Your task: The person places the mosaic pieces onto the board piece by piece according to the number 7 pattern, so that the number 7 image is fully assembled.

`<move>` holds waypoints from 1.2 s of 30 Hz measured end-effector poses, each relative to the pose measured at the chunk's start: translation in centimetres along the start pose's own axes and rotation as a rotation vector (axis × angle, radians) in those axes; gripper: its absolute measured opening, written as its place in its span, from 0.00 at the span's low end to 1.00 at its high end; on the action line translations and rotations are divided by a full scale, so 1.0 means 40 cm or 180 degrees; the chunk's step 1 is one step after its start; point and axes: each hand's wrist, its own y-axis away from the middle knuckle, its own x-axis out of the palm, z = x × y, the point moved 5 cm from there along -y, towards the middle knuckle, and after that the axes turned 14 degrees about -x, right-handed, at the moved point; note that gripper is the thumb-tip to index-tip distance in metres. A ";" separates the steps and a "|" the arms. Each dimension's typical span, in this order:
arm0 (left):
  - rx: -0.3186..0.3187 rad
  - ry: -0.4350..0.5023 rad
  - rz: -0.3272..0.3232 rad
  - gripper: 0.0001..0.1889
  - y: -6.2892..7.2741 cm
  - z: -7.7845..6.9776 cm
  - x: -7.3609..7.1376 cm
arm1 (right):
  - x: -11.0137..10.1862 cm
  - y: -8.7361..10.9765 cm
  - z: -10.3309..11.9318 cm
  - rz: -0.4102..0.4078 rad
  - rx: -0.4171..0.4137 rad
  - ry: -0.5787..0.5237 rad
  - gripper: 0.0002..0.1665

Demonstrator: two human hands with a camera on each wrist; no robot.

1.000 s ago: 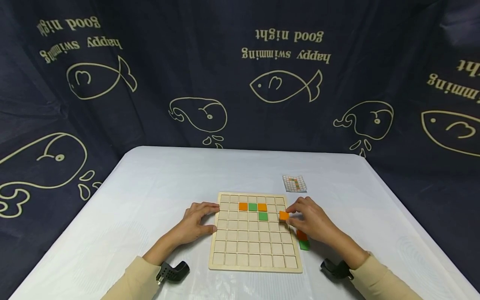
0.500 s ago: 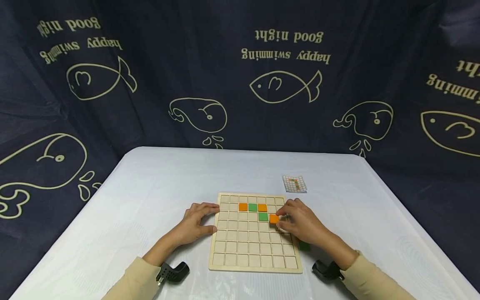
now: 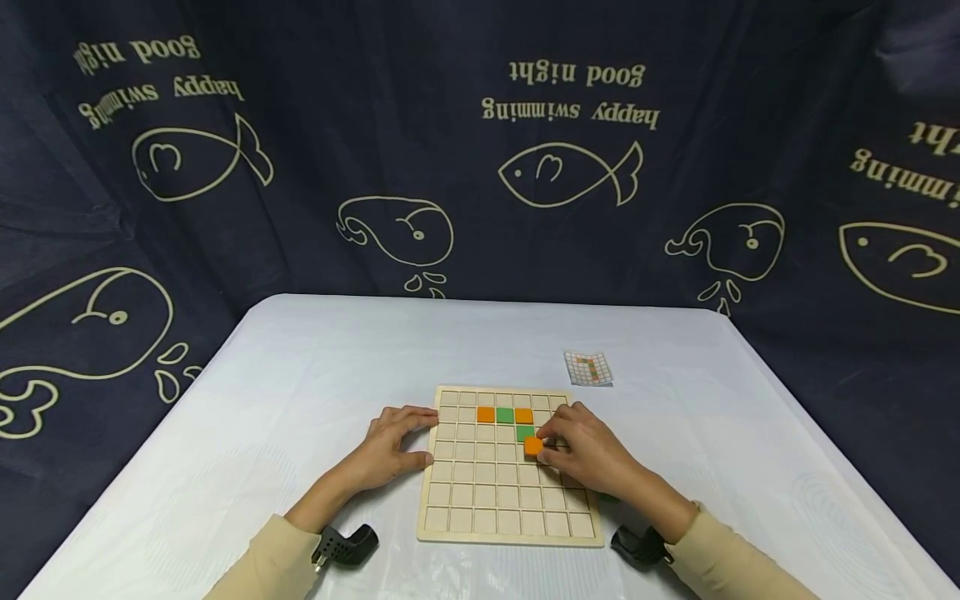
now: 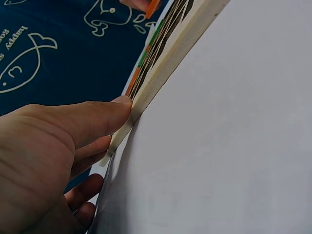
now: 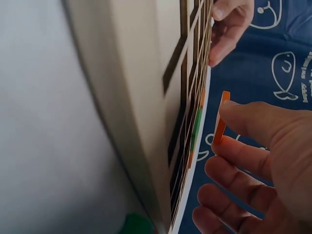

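A square wooden grid board (image 3: 472,473) lies on the table. Its upper part bears an orange tile (image 3: 486,414), a green tile (image 3: 506,415) and another orange tile (image 3: 523,415) in a row, with a second green tile (image 3: 524,433) below the right one. My right hand (image 3: 596,454) pinches a loose orange tile (image 3: 533,447) between thumb and index finger, just below that second green tile; the right wrist view shows this held tile (image 5: 222,117) raised off the board. At the board's left edge, my left hand (image 3: 392,446) rests with thumb and fingers spread against the rim.
Behind the board's right corner lies a small printed grid card (image 3: 588,368). Right of the board, a green piece (image 5: 136,225) lies on the white table (image 3: 360,342), mostly hidden by my right hand in the head view. A dark printed cloth (image 3: 300,250) hangs behind.
My right hand has carried the orange tile leftward from the board's right edge to a spot below the second green tile. My left hand has stayed in place.
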 end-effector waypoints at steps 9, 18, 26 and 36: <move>-0.0022 -0.0004 0.0007 0.28 0.000 0.000 -0.001 | 0.011 -0.011 0.008 0.0012 -0.0060 0.0123 0.12; -0.0014 0.0016 0.0021 0.28 0.002 0.002 -0.001 | 0.017 -0.014 0.011 0.0107 -0.0096 0.0094 0.12; 0.0020 0.0009 -0.0001 0.27 0.001 0.002 -0.001 | 0.021 -0.014 0.012 0.0123 -0.0123 0.0116 0.11; -0.0026 0.0007 -0.0018 0.27 0.002 0.000 -0.002 | 0.019 -0.014 0.015 0.0117 -0.0215 0.0145 0.11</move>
